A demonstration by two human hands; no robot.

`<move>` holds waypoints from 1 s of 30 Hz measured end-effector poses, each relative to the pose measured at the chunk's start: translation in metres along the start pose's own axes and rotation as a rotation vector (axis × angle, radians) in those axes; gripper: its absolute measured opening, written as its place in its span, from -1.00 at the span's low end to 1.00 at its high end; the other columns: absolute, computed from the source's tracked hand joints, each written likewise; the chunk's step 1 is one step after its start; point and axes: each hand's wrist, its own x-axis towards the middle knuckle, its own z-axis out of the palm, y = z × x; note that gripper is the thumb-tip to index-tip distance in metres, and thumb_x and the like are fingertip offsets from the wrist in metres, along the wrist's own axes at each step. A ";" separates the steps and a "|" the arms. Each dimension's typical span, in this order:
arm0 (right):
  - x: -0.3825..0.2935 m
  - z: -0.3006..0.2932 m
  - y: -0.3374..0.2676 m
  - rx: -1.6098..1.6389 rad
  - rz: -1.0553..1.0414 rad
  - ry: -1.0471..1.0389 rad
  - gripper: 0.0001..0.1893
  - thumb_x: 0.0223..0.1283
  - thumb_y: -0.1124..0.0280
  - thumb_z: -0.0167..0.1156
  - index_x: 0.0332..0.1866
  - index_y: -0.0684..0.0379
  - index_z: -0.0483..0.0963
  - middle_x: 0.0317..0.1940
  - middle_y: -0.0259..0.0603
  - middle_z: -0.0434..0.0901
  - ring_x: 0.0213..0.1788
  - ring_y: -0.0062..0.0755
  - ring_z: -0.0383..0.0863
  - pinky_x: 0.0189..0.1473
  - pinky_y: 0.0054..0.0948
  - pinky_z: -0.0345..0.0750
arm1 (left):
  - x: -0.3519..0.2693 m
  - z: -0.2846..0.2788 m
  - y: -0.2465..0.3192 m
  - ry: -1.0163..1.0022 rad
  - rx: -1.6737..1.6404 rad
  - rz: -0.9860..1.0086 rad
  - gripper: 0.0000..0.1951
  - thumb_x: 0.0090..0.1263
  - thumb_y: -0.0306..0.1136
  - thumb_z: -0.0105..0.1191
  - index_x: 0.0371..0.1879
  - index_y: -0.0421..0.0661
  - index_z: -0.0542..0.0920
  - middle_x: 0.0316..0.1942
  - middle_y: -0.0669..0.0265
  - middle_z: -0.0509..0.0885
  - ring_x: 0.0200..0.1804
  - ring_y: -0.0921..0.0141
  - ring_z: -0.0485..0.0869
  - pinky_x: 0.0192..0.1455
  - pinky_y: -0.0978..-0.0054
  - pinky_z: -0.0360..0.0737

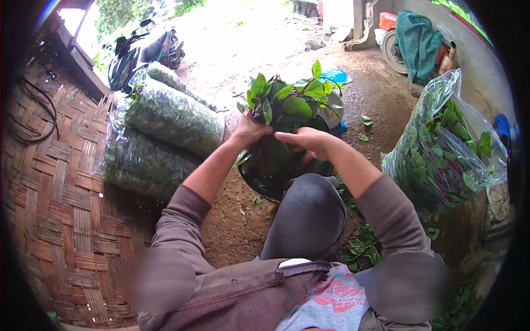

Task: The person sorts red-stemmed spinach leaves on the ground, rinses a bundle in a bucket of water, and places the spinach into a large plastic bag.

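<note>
A bunch of leafy greens with dark red stems is held upright above a round black basin. My left hand is closed round the left side of the bunch. At its right side is my right hand, thumb towards the left hand and fingers curled at the stems; whether it grips any of them is hard to tell. Under the hands, more dark leaves show in the basin. The basin's near edge lies by my bent knee. Behind the bunch are a pale round container and blue plastic.
Filled clear plastic bags of greens lie at the left beside a woven bamboo wall. An open clear bag of greens stands at the right. Loose leaves lie on the ground. Farther off are a motorbike and a cloth-covered machine.
</note>
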 end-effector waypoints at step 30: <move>0.005 -0.100 -0.119 0.507 -0.803 0.859 -0.76 -0.10 0.40 0.40 -0.31 0.26 0.59 -0.45 -0.24 0.59 -0.44 -0.43 0.57 -0.41 -0.37 0.52 | -0.057 0.012 0.186 0.358 0.136 0.751 -0.25 0.28 -0.15 0.18 0.39 -0.17 0.15 0.34 -0.04 0.26 0.41 -0.01 0.14 0.41 0.08 0.07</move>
